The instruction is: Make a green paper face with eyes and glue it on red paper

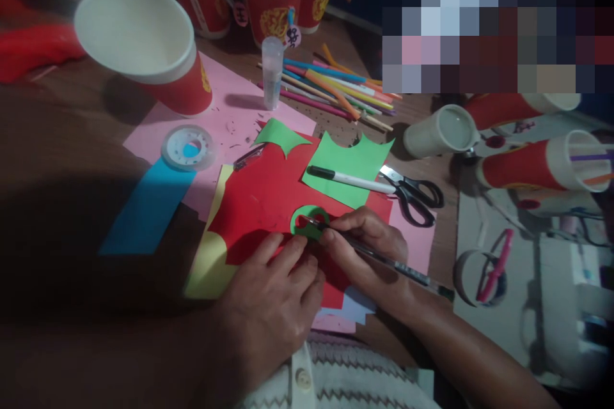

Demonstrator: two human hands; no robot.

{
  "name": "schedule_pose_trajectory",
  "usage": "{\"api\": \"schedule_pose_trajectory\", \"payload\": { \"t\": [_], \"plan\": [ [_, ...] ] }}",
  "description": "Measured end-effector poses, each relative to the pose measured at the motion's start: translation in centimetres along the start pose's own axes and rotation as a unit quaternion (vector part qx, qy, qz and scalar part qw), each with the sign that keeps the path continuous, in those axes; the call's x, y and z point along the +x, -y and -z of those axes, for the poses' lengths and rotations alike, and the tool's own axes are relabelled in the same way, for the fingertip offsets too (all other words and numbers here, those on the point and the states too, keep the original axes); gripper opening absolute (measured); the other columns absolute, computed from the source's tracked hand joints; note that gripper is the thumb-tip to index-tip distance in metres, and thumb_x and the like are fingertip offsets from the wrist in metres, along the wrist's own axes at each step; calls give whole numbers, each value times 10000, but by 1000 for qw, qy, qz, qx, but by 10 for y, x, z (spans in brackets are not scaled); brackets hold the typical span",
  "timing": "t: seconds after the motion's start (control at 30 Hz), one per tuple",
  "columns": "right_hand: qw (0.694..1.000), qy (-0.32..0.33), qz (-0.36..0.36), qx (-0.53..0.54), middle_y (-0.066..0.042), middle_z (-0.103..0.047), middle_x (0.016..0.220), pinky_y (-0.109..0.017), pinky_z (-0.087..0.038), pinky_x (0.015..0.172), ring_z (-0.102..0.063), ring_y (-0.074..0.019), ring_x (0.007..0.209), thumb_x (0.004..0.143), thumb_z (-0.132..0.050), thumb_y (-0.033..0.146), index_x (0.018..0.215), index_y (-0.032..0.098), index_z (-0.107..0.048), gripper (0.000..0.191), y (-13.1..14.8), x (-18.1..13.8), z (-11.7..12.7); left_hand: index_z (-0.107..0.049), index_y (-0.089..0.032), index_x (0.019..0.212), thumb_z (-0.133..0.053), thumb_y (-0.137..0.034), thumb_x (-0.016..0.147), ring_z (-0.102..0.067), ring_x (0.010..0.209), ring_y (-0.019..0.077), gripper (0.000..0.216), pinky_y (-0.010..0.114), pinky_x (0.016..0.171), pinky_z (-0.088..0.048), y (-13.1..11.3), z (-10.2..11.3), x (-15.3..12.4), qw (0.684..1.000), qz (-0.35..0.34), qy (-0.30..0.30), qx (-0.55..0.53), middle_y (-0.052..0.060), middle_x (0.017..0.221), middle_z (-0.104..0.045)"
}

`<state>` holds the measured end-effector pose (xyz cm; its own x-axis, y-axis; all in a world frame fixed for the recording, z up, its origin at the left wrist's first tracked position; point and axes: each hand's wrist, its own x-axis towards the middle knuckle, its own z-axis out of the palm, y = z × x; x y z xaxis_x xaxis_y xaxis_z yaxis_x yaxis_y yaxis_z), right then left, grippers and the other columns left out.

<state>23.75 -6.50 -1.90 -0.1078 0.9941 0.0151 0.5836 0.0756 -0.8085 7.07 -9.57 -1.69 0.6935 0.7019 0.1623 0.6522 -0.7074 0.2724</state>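
My right hand (367, 262) holds a thin, clear-barrelled pen (407, 270), its tip over a small round green paper cutout (296, 218). Part of the cutout's middle appears red and is partly hidden by the pen and fingers. My left hand (281, 294) lies palm down, fingers extended, their tips at the cutout's lower edge. Underneath is a sheet of red paper (261, 198) with scalloped cut edges. Just above my right hand, a white marker with a black cap (348, 180) rests across a green paper scrap (336, 156). Black-handled scissors (415, 198) lie to the right.
Pink paper (259, 86) bears a tape roll (187, 148) and upright glue tube (272, 77). A large paper cup (139, 38) stands left. Coloured sticks (336, 89) lie behind. More cups (515, 163), one lying tipped, and a pink-handled tool (494, 268) are at right.
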Motion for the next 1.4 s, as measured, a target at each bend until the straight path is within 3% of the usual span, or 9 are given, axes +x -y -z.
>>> {"api": "schedule_pose_trajectory", "payload": {
  "t": [0.6, 1.4],
  "plan": [
    [999, 6, 37, -8, 56, -637, 553, -152, -433, 373, -567, -73, 415, 768, -636, 209, 775, 217, -556, 80, -4, 0, -3, -652, -164, 973, -610, -287, 797, -530, 1007, 244, 219, 430, 961, -304, 0, -2, -1, 1000, -2, -11, 3, 32, 970, -678],
    [998, 14, 47, -42, 39, -658, 655, -163, -472, 465, -614, -80, 509, 807, -612, 249, 847, 207, -551, 84, -4, 1, -6, -650, -160, 995, -581, -251, 817, -524, 1030, 251, 212, 446, 984, -301, -2, 0, -3, 1000, 5, -3, -2, 36, 1002, -678]
  ]
}}
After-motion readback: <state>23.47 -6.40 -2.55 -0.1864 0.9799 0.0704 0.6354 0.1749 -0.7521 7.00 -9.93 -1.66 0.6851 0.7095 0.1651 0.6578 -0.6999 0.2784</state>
